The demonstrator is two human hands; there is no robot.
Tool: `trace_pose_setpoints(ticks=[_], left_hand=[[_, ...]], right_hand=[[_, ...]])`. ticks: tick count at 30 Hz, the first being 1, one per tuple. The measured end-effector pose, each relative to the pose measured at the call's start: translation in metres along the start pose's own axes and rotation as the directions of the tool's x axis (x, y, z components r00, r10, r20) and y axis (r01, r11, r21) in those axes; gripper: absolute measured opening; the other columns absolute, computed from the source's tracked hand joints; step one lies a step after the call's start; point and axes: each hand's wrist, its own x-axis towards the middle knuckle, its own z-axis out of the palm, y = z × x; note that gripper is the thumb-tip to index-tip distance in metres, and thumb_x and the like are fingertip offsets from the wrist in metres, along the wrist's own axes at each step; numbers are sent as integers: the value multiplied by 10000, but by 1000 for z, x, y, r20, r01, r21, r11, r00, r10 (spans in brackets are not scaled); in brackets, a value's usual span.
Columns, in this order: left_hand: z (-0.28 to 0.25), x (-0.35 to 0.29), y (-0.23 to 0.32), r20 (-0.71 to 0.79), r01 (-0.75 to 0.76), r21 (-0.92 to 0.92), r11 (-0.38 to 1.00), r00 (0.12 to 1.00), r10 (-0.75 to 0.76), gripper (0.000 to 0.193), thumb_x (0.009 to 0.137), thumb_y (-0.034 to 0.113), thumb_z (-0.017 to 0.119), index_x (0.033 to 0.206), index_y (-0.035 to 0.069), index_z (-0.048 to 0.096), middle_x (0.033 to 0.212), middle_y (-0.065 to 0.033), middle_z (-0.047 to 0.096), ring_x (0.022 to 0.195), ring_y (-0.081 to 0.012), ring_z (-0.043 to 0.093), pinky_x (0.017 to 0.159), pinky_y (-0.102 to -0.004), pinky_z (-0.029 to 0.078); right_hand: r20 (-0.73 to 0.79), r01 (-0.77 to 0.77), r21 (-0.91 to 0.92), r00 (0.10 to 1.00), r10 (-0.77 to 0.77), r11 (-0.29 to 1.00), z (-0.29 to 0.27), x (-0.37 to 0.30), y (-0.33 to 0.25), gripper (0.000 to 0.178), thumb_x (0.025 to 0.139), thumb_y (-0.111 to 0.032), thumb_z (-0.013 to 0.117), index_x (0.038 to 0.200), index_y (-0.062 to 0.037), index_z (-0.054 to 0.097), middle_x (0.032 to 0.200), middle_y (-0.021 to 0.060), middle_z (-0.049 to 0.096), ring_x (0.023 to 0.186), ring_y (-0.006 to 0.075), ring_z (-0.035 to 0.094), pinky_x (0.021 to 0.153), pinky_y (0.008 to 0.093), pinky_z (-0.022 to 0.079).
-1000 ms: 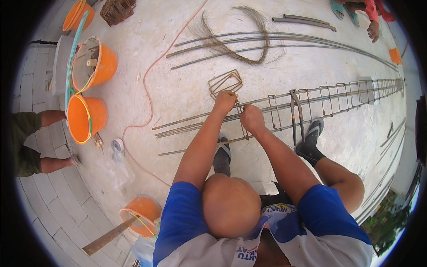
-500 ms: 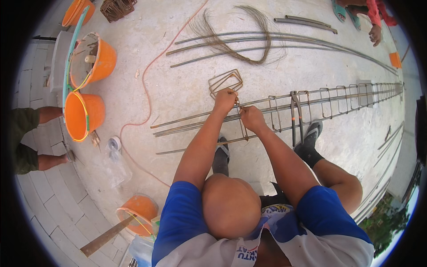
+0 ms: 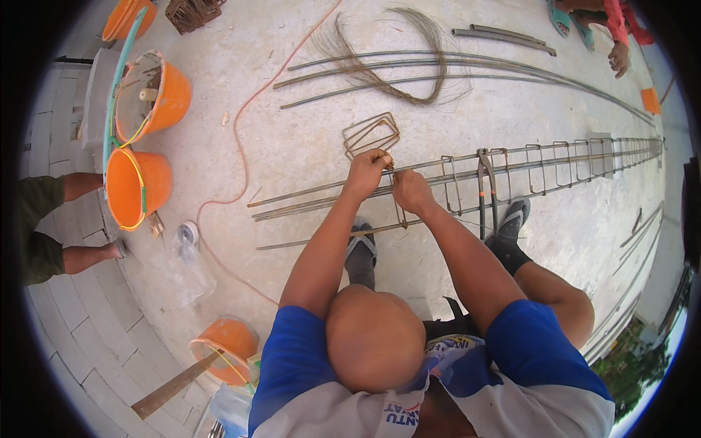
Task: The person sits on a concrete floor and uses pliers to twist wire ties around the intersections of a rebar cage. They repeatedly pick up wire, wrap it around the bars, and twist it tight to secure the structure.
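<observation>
Over the concrete floor (image 3: 299, 139), our left hand (image 3: 369, 171) and right hand (image 3: 414, 192) sit close together at a stirrup (image 3: 401, 212) of the rebar cage (image 3: 544, 162), which stretches to our right. The left's fingers are pinched narrow, the right's curled in; we cannot tell what either grips. Pincers (image 3: 482, 196) lie across the cage; loose stirrups (image 3: 395, 126) lie beyond our left hand.

Floor: we see a pale concrete floor (image 3: 292, 153), faintly stained | Left: light grey blocks (image 3: 69, 317) in staggered courses, curved by the lens — wall or paving, we cannot tell | Lower right: green leaves (image 3: 637, 374) beside bright sky (image 3: 675, 342) | Light: daylight — clear and bright across our floor
</observation>
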Motion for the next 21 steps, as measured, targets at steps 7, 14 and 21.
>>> trace_pose_setpoints(ticks=[7,14,21], left_hand=[[-7,-24,4,120,-142,223,964,986,117,217,868,188,602,978,23,691,934,-111,701,881,-214,636,856,-339,477],[-6,-27,-5,98,-36,279,960,995,9,243,844,215,632,987,27,693,948,-129,701,889,-230,651,833,-336,488],[-13,-26,11,171,29,362,932,981,-97,209,817,199,663,939,32,690,895,-152,686,866,-236,647,784,-357,490]], right_hand=[[5,154,65,988,-155,986,-9,-3,11,292,881,-178,480,867,28,687,900,274,656,868,430,639,808,500,499],[17,21,28,1000,-21,999,-22,-18,-7,288,886,-191,493,854,20,688,884,275,655,881,434,638,804,502,498],[21,82,30,996,-82,996,-32,-19,-6,260,870,-185,525,828,20,681,867,281,652,873,440,636,785,516,496]])
